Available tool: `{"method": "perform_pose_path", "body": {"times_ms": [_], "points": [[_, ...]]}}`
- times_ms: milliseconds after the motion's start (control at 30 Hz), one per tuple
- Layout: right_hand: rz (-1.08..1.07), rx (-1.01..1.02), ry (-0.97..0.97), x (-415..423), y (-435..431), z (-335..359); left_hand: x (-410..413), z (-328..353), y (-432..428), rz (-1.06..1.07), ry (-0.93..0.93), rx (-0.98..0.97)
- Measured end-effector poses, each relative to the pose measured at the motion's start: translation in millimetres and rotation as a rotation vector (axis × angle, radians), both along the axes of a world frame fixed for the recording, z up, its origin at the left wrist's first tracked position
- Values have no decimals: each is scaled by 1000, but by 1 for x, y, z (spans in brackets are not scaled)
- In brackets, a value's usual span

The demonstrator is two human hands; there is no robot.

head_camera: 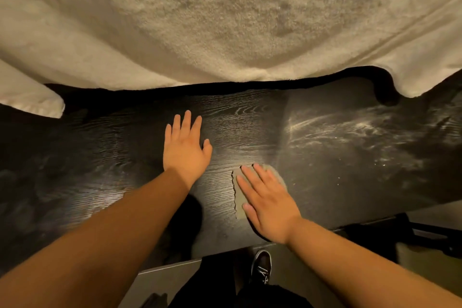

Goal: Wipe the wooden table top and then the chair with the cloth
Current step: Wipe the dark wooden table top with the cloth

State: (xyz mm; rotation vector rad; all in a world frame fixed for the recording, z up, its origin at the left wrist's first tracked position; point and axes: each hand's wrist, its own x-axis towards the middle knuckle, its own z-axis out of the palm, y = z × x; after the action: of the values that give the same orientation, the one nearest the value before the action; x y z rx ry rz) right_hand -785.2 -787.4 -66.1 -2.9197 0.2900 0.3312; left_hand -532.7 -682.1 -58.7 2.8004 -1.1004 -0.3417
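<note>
From the head view, the person leans over a dark wooden table (237,127), both arms stretched out across it. The right hand (268,204) lies flat on a small grey cloth (240,199), fingers (252,177) straight and slightly spread, pressing the cloth against the wood near the front edge rather than gripping it. The left hand (185,145) rests bare and flat on the table farther back, fingers loosely apart, holding nothing.

The strip around the hands shows clean dark grain, so I judge that part wiped. To the right, pale dusty streaks (362,127) cover the surface, and the left side looks hazy too, so a good share of the table top remains. I cannot make out a chair with any certainty, and that step looks not yet begun.

A pale fluffy blanket (225,20) hangs over the far edge. No containers show anywhere.
</note>
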Motion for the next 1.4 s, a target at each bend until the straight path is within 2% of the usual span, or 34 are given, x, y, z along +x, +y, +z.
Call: {"method": "perform_pose_path", "body": {"times_ms": [100, 167, 267, 333, 467, 567, 600, 733, 800, 933, 1067, 1167, 1267, 1400], "points": [[201, 29, 6, -6, -25, -1, -13, -2, 10, -33, -23, 34], [235, -4, -7, 12, -46, -3, -14, -4, 10, -18, -17, 18], [-17, -4, 9, 41, -54, -1, -18, -4, 7, 14, -18, 0], [-98, 15, 7, 37, -37, -1, -24, -4, 9, 41, 4, -20], [164, 40, -23, -32, -6, -3, -48, -4, 24, 77, 18, -42], [346, 33, 14, -42, -37, -2, -75, -5, 42, 89, 15, -25], [340, 6, 3, -31, -49, -3, -83, -6, 48, 87, 15, -20], [30, -49, 77, 13, -74, 2, -113, -11, 71, 93, 5, -27], [0, -28, 73, 2, -55, 1, -126, -12, 78, 102, 6, -25], [198, -15, -21, -61, -10, -2, -138, -12, 82, 119, -7, -11], [439, -35, -17, -50, -54, -5, -136, -15, 81, 119, -33, -9], [223, -52, -22, -26, -73, -5, -135, -18, 81, 124, -47, -18], [49, -31, -54, -35, -40, -4, -135, -17, 81, 119, -44, -30], [340, 4, -81, -77, -7, -10, -136, -14, 80, 123, -46, -32]]}}
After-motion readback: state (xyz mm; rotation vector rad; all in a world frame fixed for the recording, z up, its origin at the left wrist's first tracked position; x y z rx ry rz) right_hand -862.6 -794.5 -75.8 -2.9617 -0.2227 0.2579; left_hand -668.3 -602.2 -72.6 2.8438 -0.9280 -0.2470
